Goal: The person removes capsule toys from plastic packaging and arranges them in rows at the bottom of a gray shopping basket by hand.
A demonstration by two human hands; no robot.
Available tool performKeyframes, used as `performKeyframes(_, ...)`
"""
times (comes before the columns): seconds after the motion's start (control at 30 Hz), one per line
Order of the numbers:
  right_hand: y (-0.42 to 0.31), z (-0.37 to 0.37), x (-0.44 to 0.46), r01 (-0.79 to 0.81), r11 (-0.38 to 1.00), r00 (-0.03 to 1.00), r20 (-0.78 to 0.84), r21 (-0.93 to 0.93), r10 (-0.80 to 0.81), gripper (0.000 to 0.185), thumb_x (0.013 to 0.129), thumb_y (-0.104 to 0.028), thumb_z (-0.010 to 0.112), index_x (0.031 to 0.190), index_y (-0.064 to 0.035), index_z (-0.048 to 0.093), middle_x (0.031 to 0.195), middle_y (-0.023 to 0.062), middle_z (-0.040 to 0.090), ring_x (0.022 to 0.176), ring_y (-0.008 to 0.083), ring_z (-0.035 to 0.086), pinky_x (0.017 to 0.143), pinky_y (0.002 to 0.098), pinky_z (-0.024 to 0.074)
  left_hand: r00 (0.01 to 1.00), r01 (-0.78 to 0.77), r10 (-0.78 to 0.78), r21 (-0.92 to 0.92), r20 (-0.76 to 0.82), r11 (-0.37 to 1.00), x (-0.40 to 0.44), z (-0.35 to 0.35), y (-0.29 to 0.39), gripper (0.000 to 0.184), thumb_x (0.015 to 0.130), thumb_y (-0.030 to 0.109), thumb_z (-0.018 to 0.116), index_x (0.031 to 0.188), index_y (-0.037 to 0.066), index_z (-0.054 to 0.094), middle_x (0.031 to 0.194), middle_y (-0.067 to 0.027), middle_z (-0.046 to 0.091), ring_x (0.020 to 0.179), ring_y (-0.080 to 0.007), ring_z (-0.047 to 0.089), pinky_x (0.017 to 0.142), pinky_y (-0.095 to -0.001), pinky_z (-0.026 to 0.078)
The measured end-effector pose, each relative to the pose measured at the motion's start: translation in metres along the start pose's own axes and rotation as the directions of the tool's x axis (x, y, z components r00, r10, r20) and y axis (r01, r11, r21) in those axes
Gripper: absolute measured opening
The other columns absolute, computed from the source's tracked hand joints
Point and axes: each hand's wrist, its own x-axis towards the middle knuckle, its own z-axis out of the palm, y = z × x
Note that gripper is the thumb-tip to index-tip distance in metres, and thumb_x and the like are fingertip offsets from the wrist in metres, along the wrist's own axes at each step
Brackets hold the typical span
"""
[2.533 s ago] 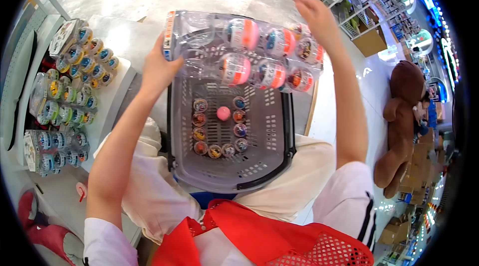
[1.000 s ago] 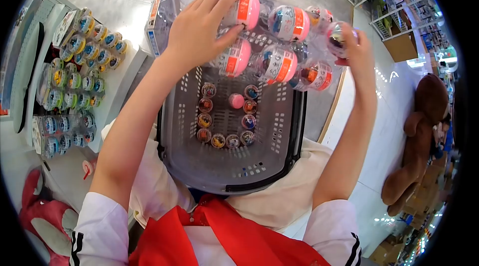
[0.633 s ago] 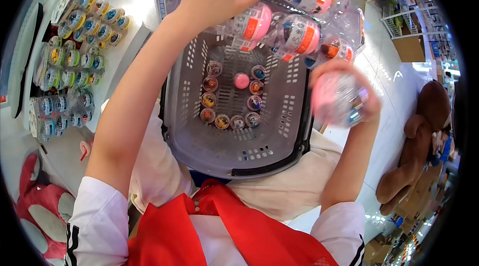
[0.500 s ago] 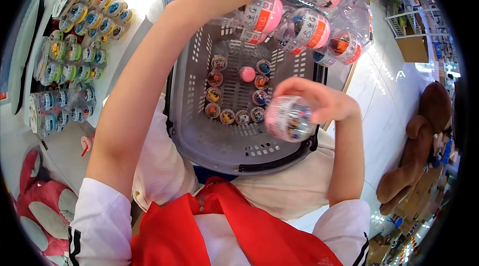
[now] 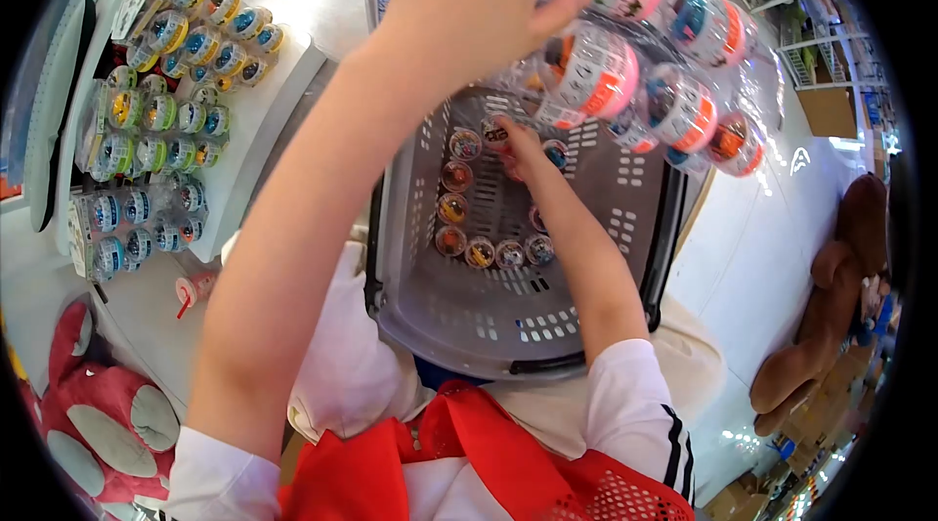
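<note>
My left hand (image 5: 479,8) is at the top, its thumb along a clear plastic pack (image 5: 767,96) of toy capsules; its fingertips run out of view. The capsules in the pack, such as one pink-based capsule (image 5: 594,71), have orange-and-white labels. Below, my right hand (image 5: 518,148) reaches into a grey basket (image 5: 430,325), its fingers closed on a toy capsule (image 5: 494,134) at the far end. Several capsules, such as one with orange contents (image 5: 452,207), line the basket floor in a U-shape. A pink capsule end shows partly under my right hand.
Packs of small capsules (image 5: 161,115) stand on a white counter (image 5: 259,120) at left. A pink cup (image 5: 195,284) and a red-grey plush toy (image 5: 112,418) are below them. On the right are a brown plush (image 5: 821,296), a cardboard box (image 5: 827,112) and white shelving (image 5: 821,27).
My right hand has moved from the basket's right side down to its far end, carrying the capsule. The view has shifted slightly; my left hand stays at the pack.
</note>
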Motion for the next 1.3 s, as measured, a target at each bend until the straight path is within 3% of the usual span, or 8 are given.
performKeyframes(0.2,0.014,0.029,0.094,0.218,0.97,0.957,-0.173,-0.112,-0.235,0.039,0.084,-0.037,0.058,0.102,-0.0028,0.056,0.088,0.0122,0.059,0.08,0.0235,0.058,0.076,0.0339,0.0491,1.0,0.0,-0.003,-0.134,-0.017,0.991,0.007,0.0,-0.001,0.047,0.08,0.027,0.062,0.113,-0.004,0.052,0.117,-0.018,0.054,0.116,-0.0333,0.048,0.094,-0.0386,0.043)
performKeyframes(0.6,0.018,0.025,0.107,0.218,0.716,0.869,-0.202,-0.664,-0.452,0.044,0.083,-0.037,0.058,0.103,0.0021,0.055,0.094,0.0196,0.058,0.089,0.0325,0.056,0.08,0.0411,0.0472,0.999,-0.024,0.016,-0.171,-0.044,0.985,0.008,0.003,-0.005,0.045,0.079,0.026,0.064,0.112,-0.003,0.052,0.117,-0.0167,0.053,0.116,-0.0329,0.047,0.094,-0.0384,0.043)
performKeyframes(0.8,0.01,0.014,0.088,0.21,0.488,0.839,-0.1,-0.847,-0.534,0.047,0.083,-0.038,0.058,0.104,0.0046,0.055,0.097,0.0233,0.057,0.094,0.0371,0.055,0.082,0.0447,0.0462,0.999,-0.042,0.036,-0.161,-0.041,0.986,0.008,0.006,-0.006,0.045,0.078,0.025,0.065,0.111,-0.002,0.053,0.117,-0.0161,0.053,0.116,-0.0326,0.047,0.094,-0.0383,0.043)
performKeyframes(0.93,-0.002,0.003,0.035,0.336,0.169,0.785,0.176,-0.927,-0.594,0.049,0.083,-0.038,0.058,0.104,0.0062,0.055,0.099,0.0258,0.057,0.097,0.0401,0.055,0.083,0.047,0.0455,0.997,0.008,0.002,-0.13,0.08,0.991,0.01,-0.002,-0.01,0.045,0.078,0.025,0.065,0.113,-0.001,0.052,0.118,-0.0155,0.052,0.114,-0.0332,0.048,0.093,-0.039,0.043)
performKeyframes(1.07,-0.045,-0.009,-0.09,0.536,-0.205,0.817,0.565,-0.819,-0.119,0.046,0.084,-0.036,0.056,0.102,0.0059,0.057,0.103,0.0261,0.057,0.101,0.0395,0.055,0.085,0.0456,0.0454,0.999,0.004,-0.001,-0.093,0.033,0.996,-0.013,0.019,-0.001,0.051,0.079,0.028,0.065,0.125,0.014,0.049,0.126,-0.004,0.051,0.114,-0.0256,0.05,0.088,-0.0373,0.046)
performKeyframes(1.17,-0.115,-0.008,-0.232,0.605,0.122,0.763,0.617,-0.787,0.194,0.036,0.088,-0.032,0.051,0.087,0.0005,0.065,0.08,0.0182,0.064,0.083,0.0343,0.061,0.08,0.0431,0.0453,0.997,-0.032,0.037,-0.065,0.067,0.997,-0.016,0.017,-0.002,0.058,0.078,0.028,0.067,0.129,0.013,0.044,0.13,-0.0046,0.047,0.122,-0.0254,0.043,0.095,-0.0391,0.042)
performKeyframes(1.23,-0.141,-0.013,-0.297,0.611,0.082,0.791,0.605,-0.787,-0.088,0.032,0.087,-0.03,0.053,0.075,-0.0022,0.063,0.073,0.0179,0.061,0.07,0.0347,0.06,0.066,0.044,0.0455,0.996,-0.056,0.058,-0.036,0.065,0.998,-0.02,0.015,-0.001,0.062,0.077,0.028,0.068,0.131,0.012,0.042,0.131,-0.0058,0.046,0.124,-0.0268,0.042,0.1,-0.042,0.037)
performKeyframes(1.3,-0.143,-0.019,-0.334,0.582,0.128,0.615,0.332,-0.803,-0.715,0.02,0.082,-0.017,0.06,0.069,-0.0019,0.058,0.065,0.0152,0.056,0.059,0.0308,0.057,0.056,0.0391,0.0445,0.997,-0.067,0.067,-0.003,0.04,0.998,-0.023,0.014,0.0,0.061,0.078,0.027,0.067,0.131,0.012,0.042,0.131,-0.0058,0.046,0.122,-0.0267,0.043,0.1,-0.0418,0.037)
